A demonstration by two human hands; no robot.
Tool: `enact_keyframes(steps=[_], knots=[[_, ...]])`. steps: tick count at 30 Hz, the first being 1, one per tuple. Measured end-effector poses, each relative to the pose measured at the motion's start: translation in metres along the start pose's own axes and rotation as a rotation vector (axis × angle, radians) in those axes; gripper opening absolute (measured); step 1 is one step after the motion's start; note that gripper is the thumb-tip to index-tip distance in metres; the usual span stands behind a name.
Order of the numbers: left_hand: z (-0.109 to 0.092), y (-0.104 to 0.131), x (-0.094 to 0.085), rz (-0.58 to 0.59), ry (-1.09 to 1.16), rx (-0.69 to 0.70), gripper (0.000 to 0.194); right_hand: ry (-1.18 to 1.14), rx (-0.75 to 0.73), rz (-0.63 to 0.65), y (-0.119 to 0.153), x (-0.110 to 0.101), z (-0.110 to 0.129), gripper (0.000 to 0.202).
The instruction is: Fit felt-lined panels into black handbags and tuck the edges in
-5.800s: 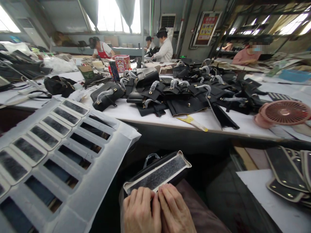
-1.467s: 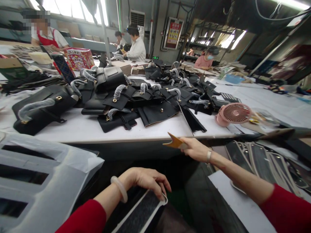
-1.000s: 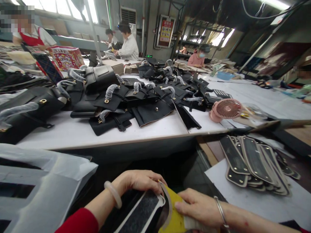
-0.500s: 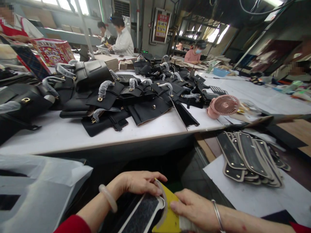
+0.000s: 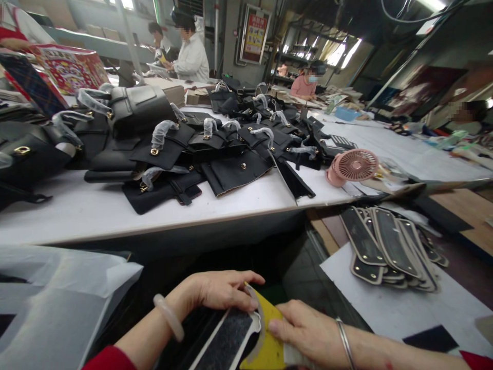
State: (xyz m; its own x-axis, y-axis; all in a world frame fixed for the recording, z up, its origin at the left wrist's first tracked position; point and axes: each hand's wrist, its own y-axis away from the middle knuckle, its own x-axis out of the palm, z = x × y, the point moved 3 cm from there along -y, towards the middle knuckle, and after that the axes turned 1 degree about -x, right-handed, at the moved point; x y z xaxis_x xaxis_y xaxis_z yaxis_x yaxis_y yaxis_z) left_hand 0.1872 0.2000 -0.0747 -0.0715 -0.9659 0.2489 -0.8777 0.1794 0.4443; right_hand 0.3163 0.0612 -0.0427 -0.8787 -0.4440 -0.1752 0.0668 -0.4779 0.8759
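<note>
Remotely, I look through the head camera across a busy leather-goods workshop [image 5: 227,46], where a co-worker in a white shirt [image 5: 192,56] and another in pink [image 5: 302,88] sit beyond a long white worktable [image 5: 239,200]. A heap of black handbags [image 5: 165,146], handles wrapped in clear film, covers its near half. At lower left I see part of a pale slotted board [image 5: 65,267]; at right, rivet-studded black panels [image 5: 396,246] fan out over a white sheet [image 5: 370,303]. A pink desk fan [image 5: 356,164] stands near the table's edge.

Below, a black bag piece with a pale rim [image 5: 227,334] lies under the left hand [image 5: 219,290], whose thumb rests at its far corner, index finger stretched past; the other fingertips are hidden, and I cannot tell whether they grip. The right hand [image 5: 304,331] is closed around a yellow notched tool [image 5: 269,329], thumb on top, its curved edge around that corner; contact is unclear to me. A pale bangle [image 5: 168,317] circles the left wrist, a silver bracelet [image 5: 345,343] the right.
</note>
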Motion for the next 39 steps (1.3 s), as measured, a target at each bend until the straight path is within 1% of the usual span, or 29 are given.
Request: enact_keyframes(steps=[4,7,9,13,18,21,24,27,30,32,36,39], knots=[[0.001,0.0,0.0,0.002,-0.008,0.006,0.078,0.002,0.037,-0.016,0.002,0.001,0.006,0.024],[0.002,0.001,0.0,0.002,-0.009,0.013,0.079,-0.026,0.052,0.004,0.003,0.002,0.009,0.024],[0.004,0.001,0.0,-0.002,-0.009,0.019,0.079,-0.038,0.013,0.001,0.004,0.003,0.01,0.027],[0.007,-0.001,-0.001,-0.013,-0.005,0.03,0.079,-0.005,-0.105,-0.055,0.004,0.004,0.01,0.036],[0.005,-0.001,-0.002,-0.045,-0.023,0.044,0.09,0.0,-0.185,-0.085,0.002,0.008,0.01,0.047],[0.003,0.003,-0.002,-0.069,-0.06,0.037,0.097,-0.05,-0.233,-0.085,-0.001,0.013,0.012,0.052],[0.001,0.005,-0.003,-0.088,-0.084,0.04,0.1,-0.123,-0.269,-0.067,-0.008,0.021,0.014,0.062],[0.002,0.005,-0.004,-0.094,-0.068,0.05,0.102,-0.196,-0.291,-0.051,-0.013,0.029,0.014,0.072],[0.004,0.003,-0.004,-0.11,-0.045,0.057,0.104,-0.238,-0.299,-0.054,-0.016,0.035,0.013,0.078],[0.004,0.003,-0.004,-0.124,-0.035,0.069,0.103,-0.235,-0.297,-0.08,-0.019,0.038,0.01,0.081],[0.003,0.005,0.0,-0.15,-0.024,0.089,0.101,-0.205,-0.28,-0.198,-0.028,0.045,-0.001,0.088],[0.003,0.006,0.004,-0.187,-0.026,0.101,0.099,-0.231,-0.31,-0.258,-0.037,0.053,-0.007,0.093]])
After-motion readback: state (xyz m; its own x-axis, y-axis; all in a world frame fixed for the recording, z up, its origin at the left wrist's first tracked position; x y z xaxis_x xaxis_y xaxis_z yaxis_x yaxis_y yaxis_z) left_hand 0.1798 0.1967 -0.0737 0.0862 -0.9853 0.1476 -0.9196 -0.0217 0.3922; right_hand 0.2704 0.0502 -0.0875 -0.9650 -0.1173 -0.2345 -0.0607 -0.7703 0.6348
